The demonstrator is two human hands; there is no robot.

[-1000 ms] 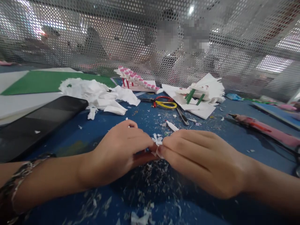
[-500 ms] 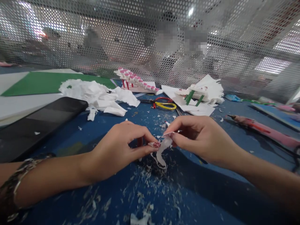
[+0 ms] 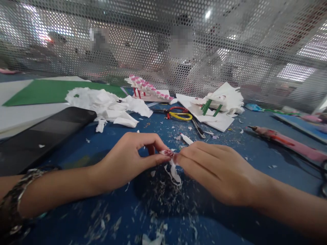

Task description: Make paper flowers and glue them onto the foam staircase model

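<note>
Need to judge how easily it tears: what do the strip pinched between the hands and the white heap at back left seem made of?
The strip between the left hand and right hand looks like thin matte white paper or foam sheet: it curls limply, with ragged edges. The white heap seems the same stuff, crumpled and torn, though its exact kind is unclear.

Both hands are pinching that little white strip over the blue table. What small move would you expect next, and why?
Probably a short pull apart, to peel or tear off more of it. The left hand and right hand meet fingertip to fingertip on the white paper strip, which curls down loose toward the blue table, above a heap of small paper shreds.
</note>
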